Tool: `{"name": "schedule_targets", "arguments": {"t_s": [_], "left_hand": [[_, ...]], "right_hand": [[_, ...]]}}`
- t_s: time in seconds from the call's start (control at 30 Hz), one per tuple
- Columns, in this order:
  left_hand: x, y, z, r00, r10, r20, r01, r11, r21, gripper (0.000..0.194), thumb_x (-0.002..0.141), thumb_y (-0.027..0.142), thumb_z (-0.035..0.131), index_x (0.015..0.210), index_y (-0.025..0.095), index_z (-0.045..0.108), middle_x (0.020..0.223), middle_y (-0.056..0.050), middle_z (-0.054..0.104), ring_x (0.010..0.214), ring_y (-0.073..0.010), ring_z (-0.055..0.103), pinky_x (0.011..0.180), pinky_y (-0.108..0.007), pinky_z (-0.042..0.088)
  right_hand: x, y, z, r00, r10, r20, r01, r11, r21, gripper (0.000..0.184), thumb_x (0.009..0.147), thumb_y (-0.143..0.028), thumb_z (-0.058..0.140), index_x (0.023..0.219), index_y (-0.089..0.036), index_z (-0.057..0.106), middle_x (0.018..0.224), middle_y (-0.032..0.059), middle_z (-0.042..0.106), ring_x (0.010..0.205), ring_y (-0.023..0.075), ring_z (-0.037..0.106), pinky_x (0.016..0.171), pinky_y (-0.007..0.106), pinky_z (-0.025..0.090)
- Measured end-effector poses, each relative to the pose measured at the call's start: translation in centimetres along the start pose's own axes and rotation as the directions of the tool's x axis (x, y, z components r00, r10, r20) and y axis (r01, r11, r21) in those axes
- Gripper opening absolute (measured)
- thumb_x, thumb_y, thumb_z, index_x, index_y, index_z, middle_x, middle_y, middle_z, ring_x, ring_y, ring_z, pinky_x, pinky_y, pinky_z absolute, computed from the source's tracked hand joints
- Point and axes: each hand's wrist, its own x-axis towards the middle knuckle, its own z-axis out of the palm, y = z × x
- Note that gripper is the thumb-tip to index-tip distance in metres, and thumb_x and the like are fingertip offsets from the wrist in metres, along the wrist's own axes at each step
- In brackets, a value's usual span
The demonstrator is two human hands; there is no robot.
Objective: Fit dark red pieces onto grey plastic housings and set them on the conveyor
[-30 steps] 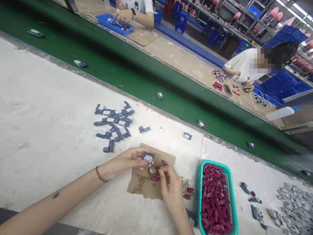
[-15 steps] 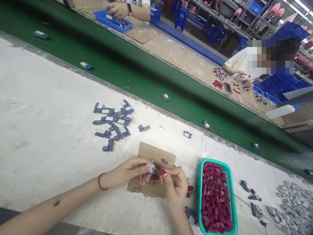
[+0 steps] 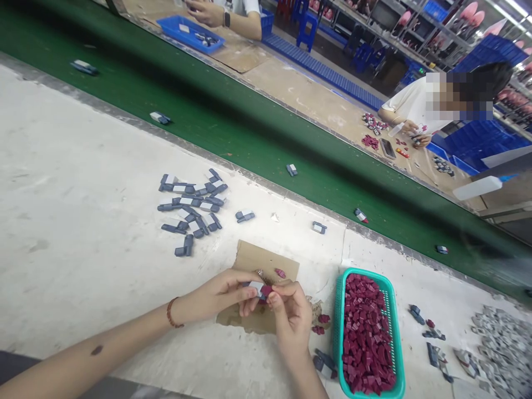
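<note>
My left hand [image 3: 235, 291] is closed around a grey-and-white plastic piece [image 3: 256, 287], gripping it between thumb and fingers. A small dark-red plastic piece [image 3: 266, 290] sits against its right end, pinched by the thumb and forefinger of my right hand [image 3: 291, 313]. Whether the two pieces are fixed together I cannot tell. Both hands are above a piece of brown cardboard [image 3: 249, 255], where another dark-red piece [image 3: 280, 273] lies. More dark-red pieces [image 3: 323, 318] rest just right of my right hand.
A green basket [image 3: 401, 354] full of dark-red pieces stands at right. Several grey-and-white pieces [image 3: 191, 202] lie left of centre; pale parts [image 3: 502, 343] are heaped far right. A green conveyor belt [image 3: 233, 138] carries pieces. Two people [image 3: 409, 102] work across it.
My right hand has brought the dark-red piece leftward against the end of the grey-and-white piece. Pieces on the belt have shifted right. Across the belt, the co-workers' hands have moved slightly.
</note>
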Motion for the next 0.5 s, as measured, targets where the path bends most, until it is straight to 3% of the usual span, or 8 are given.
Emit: {"name": "schedule_targets", "arguments": {"t_s": [0.07, 0.2, 0.5], "left_hand": [[0.0, 0.2, 0.0, 0.997, 0.065, -0.031, -0.058, 0.982, 0.177, 0.040, 0.094, 0.050, 0.044, 0.078, 0.016, 0.060, 0.064, 0.000, 0.056, 0.058, -0.0139, 0.052, 0.057, -0.024, 0.043], [0.0, 0.6, -0.1, 0.978, 0.203, -0.037, -0.158, 0.851, 0.501, 0.031, 0.097, 0.034, 0.038, 0.079, 0.017, 0.057, 0.069, -0.002, 0.058, 0.064, -0.0161, 0.055, 0.061, -0.024, 0.041], [-0.7, 0.9, -0.1, 0.978, 0.210, -0.015, -0.147, 0.731, 0.666, 0.025, 0.094, 0.028, 0.040, 0.088, 0.021, 0.062, 0.076, -0.003, 0.068, 0.065, -0.0193, 0.062, 0.059, -0.024, 0.046]], "right_hand": [[0.1, 0.0, -0.1, 1.000, 0.016, 0.016, -0.015, 0.998, -0.055, 0.014, 0.091, -0.031, 0.057, 0.084, -0.020, 0.061, 0.078, 0.0033, 0.067, 0.072, 0.0171, 0.064, 0.065, 0.028, 0.050], [0.6, -0.3, -0.5, 0.998, 0.036, 0.056, -0.029, 0.994, -0.110, 0.012, 0.089, -0.029, 0.058, 0.083, -0.020, 0.063, 0.079, 0.0031, 0.069, 0.075, 0.0176, 0.065, 0.070, 0.029, 0.051], [0.5, -1.6, 0.2, 0.999, -0.003, 0.042, 0.007, 0.996, -0.090, 0.013, 0.087, -0.025, 0.059, 0.078, -0.019, 0.066, 0.079, 0.0058, 0.072, 0.074, 0.0184, 0.068, 0.068, 0.028, 0.053]]}}
